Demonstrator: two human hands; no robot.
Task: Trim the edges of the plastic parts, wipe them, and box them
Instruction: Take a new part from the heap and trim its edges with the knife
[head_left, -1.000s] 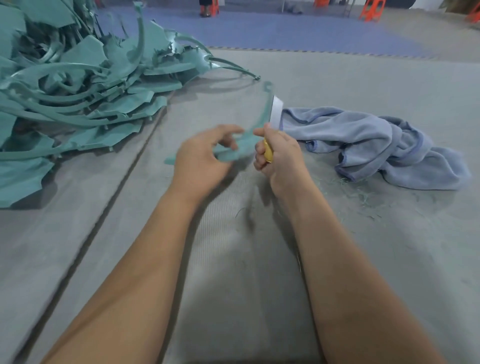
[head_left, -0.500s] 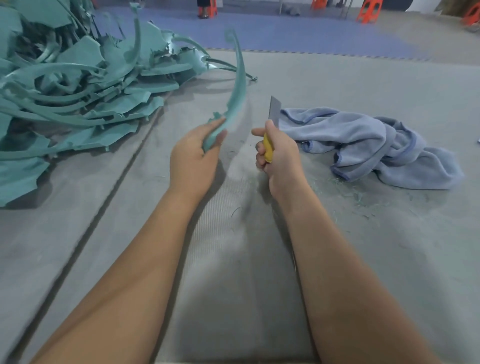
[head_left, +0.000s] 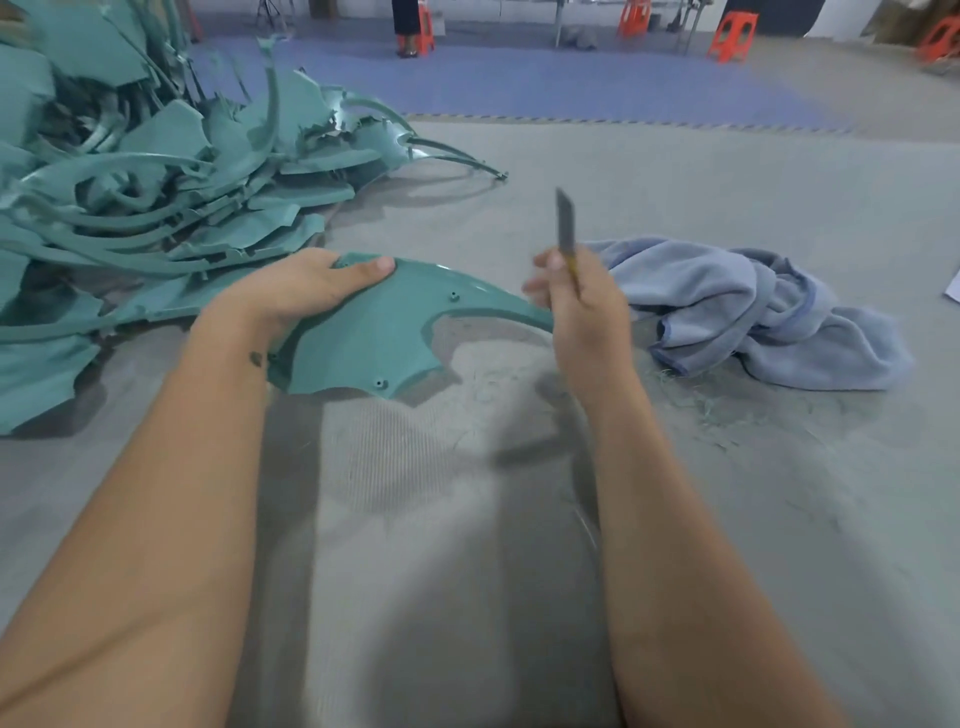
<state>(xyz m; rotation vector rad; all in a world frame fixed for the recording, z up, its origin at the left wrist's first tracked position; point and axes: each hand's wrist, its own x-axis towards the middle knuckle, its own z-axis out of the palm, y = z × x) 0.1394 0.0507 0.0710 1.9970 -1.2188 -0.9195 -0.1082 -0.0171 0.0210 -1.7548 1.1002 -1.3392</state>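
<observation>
Teal moulded plastic, a flat curved part with small screw bosses (head_left: 379, 332), lies on the grey ribbed mat (head_left: 415, 519) in front of the person, one thin arm of it sweeping right toward the knife hand. The left hand (head_left: 296, 291) grips the part's upper left edge, thumb lying across the top face and the other fingers tucked out of sight underneath. The right hand (head_left: 582, 306) is raised just right of the part, its fingers curled tight round the yellow handle of a utility knife (head_left: 566, 234) whose grey blade points up and away; hand and blade are blurred, and the blade is clear of the plastic.

A large heap of teal plastic parts and curved strips (head_left: 145, 182) fills the upper left, its near edge just beside the held part. A crumpled blue-grey cloth (head_left: 753, 312) lies on the mat to the right of the knife hand, with fine teal shavings (head_left: 691, 395) scattered on the mat below it. Beyond the mat runs a blue floor (head_left: 519, 78), with orange plastic stools (head_left: 732, 36) along the far side
</observation>
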